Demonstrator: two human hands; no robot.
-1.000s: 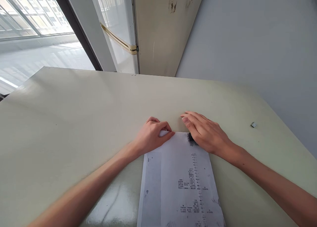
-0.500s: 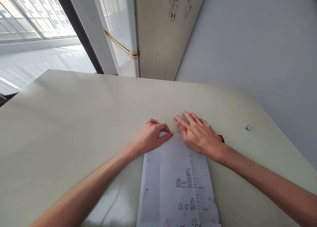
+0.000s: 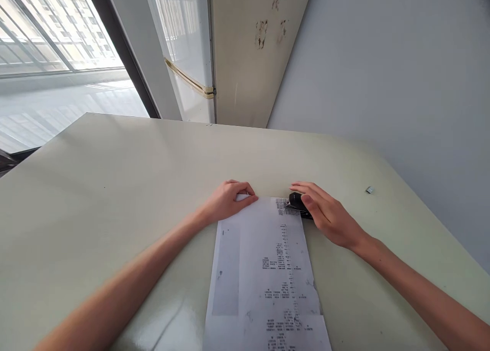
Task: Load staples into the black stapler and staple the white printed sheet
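A sheaf of printed paper (image 3: 252,269) lies lengthwise on the table in front of me, with text down its right side. My left hand (image 3: 227,202) pinches its far left corner between thumb and fingers. At the far right corner, the nose of a black stapler (image 3: 297,201) reaches over the paper's edge. Around the stapler's body is my right hand (image 3: 333,218), thumb on the near side and fingers along the far side. The stapler's rear part is hidden by this hand. How many sheets there are, I cannot tell.
A small silvery piece (image 3: 369,190) lies on the pale table (image 3: 153,162) to the right. Past the far edge stand a fridge (image 3: 241,75) and a grey wall (image 3: 363,60). A window (image 3: 49,29) is at the far left.
My right hand has moved from lying over the paper's far right corner to the stapler, which now shows at that corner. My left hand still pinches the far left corner.
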